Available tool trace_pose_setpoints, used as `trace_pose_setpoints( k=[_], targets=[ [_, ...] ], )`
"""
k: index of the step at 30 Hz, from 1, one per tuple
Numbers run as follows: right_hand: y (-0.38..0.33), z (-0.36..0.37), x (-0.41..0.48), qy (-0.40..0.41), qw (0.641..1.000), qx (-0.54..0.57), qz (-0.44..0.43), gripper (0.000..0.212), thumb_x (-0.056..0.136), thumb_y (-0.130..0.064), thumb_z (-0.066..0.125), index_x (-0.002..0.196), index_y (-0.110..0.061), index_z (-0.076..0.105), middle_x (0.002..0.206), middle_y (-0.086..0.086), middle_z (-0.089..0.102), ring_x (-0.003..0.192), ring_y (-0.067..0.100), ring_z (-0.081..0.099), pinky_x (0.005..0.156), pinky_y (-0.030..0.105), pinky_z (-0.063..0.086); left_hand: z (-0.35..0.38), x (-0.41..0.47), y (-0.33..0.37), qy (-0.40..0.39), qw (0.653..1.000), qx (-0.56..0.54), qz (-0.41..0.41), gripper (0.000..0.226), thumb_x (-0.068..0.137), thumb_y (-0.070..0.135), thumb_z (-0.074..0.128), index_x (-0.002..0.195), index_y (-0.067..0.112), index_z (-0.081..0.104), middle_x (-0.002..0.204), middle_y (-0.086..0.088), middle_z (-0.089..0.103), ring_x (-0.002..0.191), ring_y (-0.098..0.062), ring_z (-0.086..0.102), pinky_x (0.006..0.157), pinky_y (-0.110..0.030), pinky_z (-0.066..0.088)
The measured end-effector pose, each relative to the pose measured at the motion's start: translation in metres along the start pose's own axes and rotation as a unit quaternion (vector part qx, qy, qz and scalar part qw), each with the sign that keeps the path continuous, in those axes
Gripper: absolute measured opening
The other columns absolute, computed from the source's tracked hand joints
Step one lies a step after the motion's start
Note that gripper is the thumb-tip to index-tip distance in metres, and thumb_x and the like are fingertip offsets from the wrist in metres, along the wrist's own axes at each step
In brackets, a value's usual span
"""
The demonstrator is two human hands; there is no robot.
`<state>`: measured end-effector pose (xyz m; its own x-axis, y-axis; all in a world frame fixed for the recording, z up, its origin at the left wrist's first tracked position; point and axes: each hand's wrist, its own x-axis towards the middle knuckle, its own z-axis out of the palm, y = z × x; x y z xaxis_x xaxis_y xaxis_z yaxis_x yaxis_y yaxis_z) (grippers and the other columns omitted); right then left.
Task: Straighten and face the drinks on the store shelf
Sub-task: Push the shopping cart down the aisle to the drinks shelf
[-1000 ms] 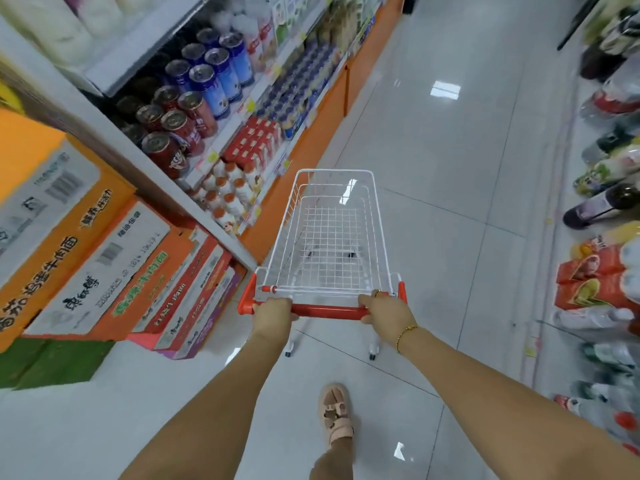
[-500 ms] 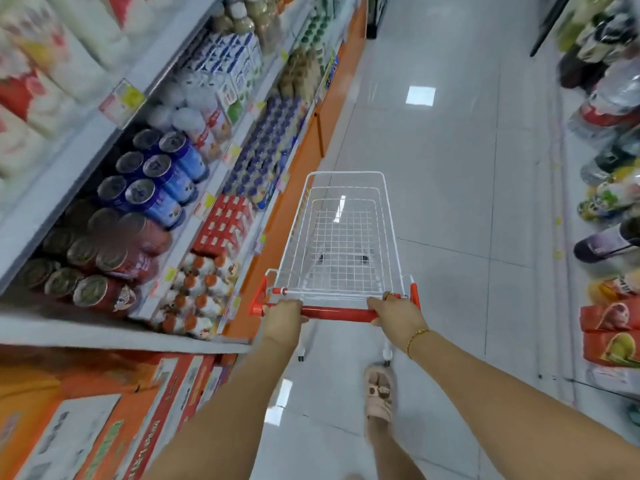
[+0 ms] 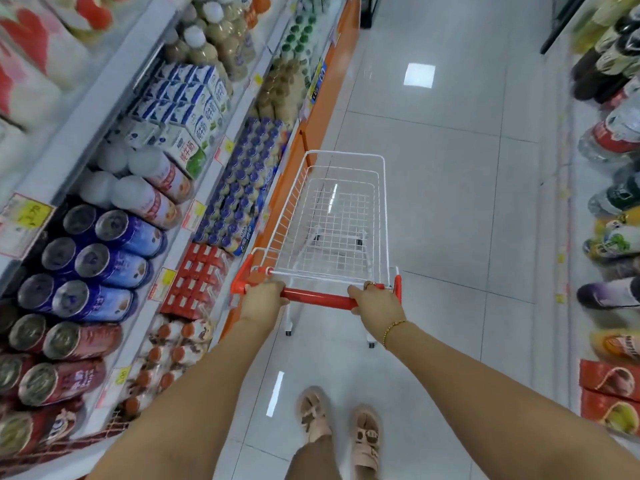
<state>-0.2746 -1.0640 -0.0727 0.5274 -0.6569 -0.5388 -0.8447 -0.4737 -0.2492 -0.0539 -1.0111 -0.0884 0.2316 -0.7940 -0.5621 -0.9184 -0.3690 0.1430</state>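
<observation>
While both hands grip its handle [image 3: 317, 298], cart [image 3: 346, 161] faces aisle.

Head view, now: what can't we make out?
Head view:
- Price tags: print too small and blurred.
- Bottles on the right shelf: motion-blurred, cut off by the frame edge.
- Red cans: labels blurred, lowest ones cut by the left edge.
- Left hand, right hand: fingertips hidden under the cart handle.
</observation>
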Motion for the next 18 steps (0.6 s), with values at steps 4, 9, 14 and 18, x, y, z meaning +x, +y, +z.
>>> trace_pose_setpoints(
  k=[4,9,14,18],
  targets=[
    [0.017,-0.038,0.051,0.004,1.0,0.005,0.006,0.021,0.098,-0.019,0.045,0.117,-0.012,0.048,0.109,0.012,0.054,0.09,0.031,0.061,0.073,0.036,0.049,-0.033,0.06,0.005,0.013,1.0,-0.004,0.019,0.021,0.091,0.02,0.059,0.109,0.009,0.063,0.107,-0.01,0.065,0.096,-0.026,0.063,0.09,-0.037,0.046],
    [0.039,-0.09,0.114,-0.003,0.999,0.031,0.04,0.021,0.096,-0.021,0.049,0.116,-0.013,0.05,0.112,0.012,0.054,0.097,0.031,0.06,0.083,0.038,0.051,-0.075,0.132,0.018,0.015,0.999,0.009,0.037,0.015,0.09,0.015,0.06,0.105,0.013,0.057,0.108,-0.007,0.063,0.097,-0.026,0.062,0.096,-0.045,0.044],
    [0.055,-0.135,0.17,0.006,0.997,0.048,0.066,0.017,0.096,-0.019,0.049,0.111,-0.013,0.052,0.11,0.01,0.055,0.096,0.029,0.059,0.085,0.036,0.05,-0.12,0.196,0.032,0.001,0.999,0.031,0.038,0.016,0.094,0.018,0.054,0.109,0.013,0.056,0.11,-0.009,0.062,0.101,-0.027,0.061,0.1,-0.048,0.04],
    [0.071,-0.169,0.215,-0.011,0.996,0.051,0.069,0.019,0.094,-0.018,0.052,0.113,-0.013,0.055,0.112,0.008,0.056,0.098,0.026,0.059,0.084,0.032,0.047,-0.152,0.236,0.043,-0.004,0.998,0.048,0.037,0.021,0.09,0.003,0.053,0.109,0.013,0.054,0.11,-0.007,0.062,0.1,-0.027,0.062,0.095,-0.046,0.044]
  ],
)
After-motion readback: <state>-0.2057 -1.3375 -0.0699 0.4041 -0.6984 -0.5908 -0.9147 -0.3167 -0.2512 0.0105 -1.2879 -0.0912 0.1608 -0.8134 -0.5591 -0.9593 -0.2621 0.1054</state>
